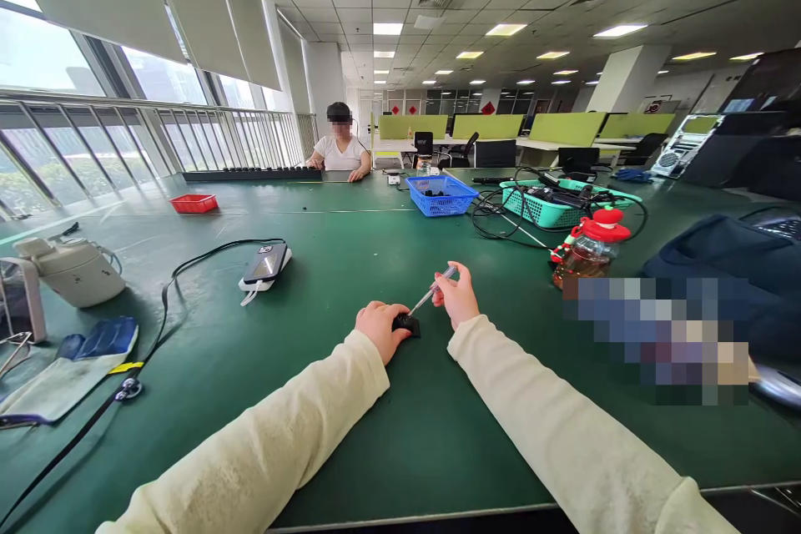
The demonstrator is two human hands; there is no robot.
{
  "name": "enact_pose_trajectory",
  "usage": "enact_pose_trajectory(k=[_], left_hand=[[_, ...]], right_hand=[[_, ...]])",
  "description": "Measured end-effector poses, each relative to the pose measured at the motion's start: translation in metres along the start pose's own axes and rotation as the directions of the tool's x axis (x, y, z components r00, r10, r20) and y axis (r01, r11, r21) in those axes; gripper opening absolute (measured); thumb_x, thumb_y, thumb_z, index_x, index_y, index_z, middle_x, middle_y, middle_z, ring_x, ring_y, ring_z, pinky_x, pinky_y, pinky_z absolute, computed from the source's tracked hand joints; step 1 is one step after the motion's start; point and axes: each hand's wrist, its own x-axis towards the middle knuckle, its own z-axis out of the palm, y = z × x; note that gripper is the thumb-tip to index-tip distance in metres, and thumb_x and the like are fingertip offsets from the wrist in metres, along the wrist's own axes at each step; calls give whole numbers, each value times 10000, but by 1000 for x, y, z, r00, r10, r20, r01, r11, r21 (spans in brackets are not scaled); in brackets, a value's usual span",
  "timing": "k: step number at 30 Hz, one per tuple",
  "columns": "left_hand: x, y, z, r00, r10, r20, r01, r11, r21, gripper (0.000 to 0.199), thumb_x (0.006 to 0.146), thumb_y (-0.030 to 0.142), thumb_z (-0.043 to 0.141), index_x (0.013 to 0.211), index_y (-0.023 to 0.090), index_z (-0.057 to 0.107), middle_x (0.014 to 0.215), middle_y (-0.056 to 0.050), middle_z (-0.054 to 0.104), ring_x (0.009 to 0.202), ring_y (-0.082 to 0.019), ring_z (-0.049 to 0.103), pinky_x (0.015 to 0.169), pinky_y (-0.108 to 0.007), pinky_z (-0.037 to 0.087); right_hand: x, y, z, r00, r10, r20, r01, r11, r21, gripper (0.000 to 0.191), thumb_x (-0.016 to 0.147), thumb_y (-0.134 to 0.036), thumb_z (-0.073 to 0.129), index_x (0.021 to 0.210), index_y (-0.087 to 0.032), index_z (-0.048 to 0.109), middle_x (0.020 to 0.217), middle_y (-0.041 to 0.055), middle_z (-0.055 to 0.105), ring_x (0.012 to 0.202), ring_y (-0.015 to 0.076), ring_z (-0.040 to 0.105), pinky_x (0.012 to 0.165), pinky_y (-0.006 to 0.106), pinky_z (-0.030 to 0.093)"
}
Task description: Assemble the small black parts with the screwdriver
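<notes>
Green tabletop stretches across a bright office under a gridded ceiling. At its near middle, the left hand curls round a small black piece, its fingers hiding part of it. The right hand pinches a slim, clear-handled tool, tilted so its thin shaft reaches down to the piece; whether the tip touches is too small to tell.

Left and beyond lies a dark phone on a white block, beside a black cord. Farther left stands a beige jug. To the right are a red-capped bottle and a dark blue bag; behind the bottle, cables spill over a teal basket near a blue basket. A red tray sits far left. Across the table a person in white sits beside railed windows, with lime partitions behind.

Low and dark, the piece has a rounded part above a flat, squarish edge.
</notes>
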Motion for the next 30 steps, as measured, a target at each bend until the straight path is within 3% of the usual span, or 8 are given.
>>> enact_pose_trajectory(k=[6, 11, 15, 18, 23, 30], left_hand=[[-1, -2, 2, 1000, -1, -15, 1, 1000, -2, 363, 785, 294, 659, 1147, 299, 634, 1126, -29, 694, 1184, -252, 509, 1036, -434, 375], [-1, -3, 2, 999, 12, -33, -13, 1000, -8, 380, 788, 308, 662, 1166, 288, 627, 1136, -38, 689, 1178, -253, 511, 1042, -444, 367], [-1, -3, 2, 999, 19, -36, -20, 1000, -8, 376, 784, 308, 665, 1157, 287, 630, 1142, -34, 689, 1185, -255, 507, 1046, -450, 363], [0, -3, 2, 999, 17, -34, -17, 1000, 2, 373, 780, 316, 669, 1151, 290, 634, 1114, -40, 697, 1185, -258, 508, 1046, -459, 361], [-1, -2, 1, 999, 24, -48, -24, 1000, 7, 331, 781, 317, 666, 1111, 294, 654, 1096, -40, 701, 1182, -261, 507, 1044, -460, 363], [-2, -2, 0, 999, 24, -38, -24, 1000, -3, 339, 785, 309, 654, 1123, 287, 648, 1107, -34, 702, 1172, -252, 511, 1040, -455, 362]], right_hand=[[-16, -15, 5, 968, -249, 36, 250, 968, -33, 512, 775, -415, 609, 1203, -231, 395, 640, -71, 587, 436, 87, 481, 483, 246, 452], [-36, -20, 8, 864, -472, 175, 492, 865, -97, 470, 840, -371, 582, 1257, -235, 411, 757, -7, 624, 568, 131, 568, 584, 298, 497], [-40, -19, 10, 813, -536, 229, 571, 810, -132, 434, 866, -356, 557, 1262, -240, 420, 799, 15, 631, 619, 147, 584, 617, 320, 510], [-34, -19, 10, 854, -481, 198, 506, 856, -107, 451, 858, -377, 561, 1257, -236, 403, 753, -5, 616, 568, 133, 565, 565, 294, 499], [-17, -14, 5, 957, -273, 94, 273, 962, 14, 545, 774, -442, 630, 1224, -243, 395, 642, -72, 584, 423, 82, 476, 462, 237, 443], [2, 3, -1, 999, -5, 33, 1, 995, 99, 633, 677, -456, 685, 1191, -241, 386, 577, -96, 582, 381, 86, 481, 389, 207, 409]])
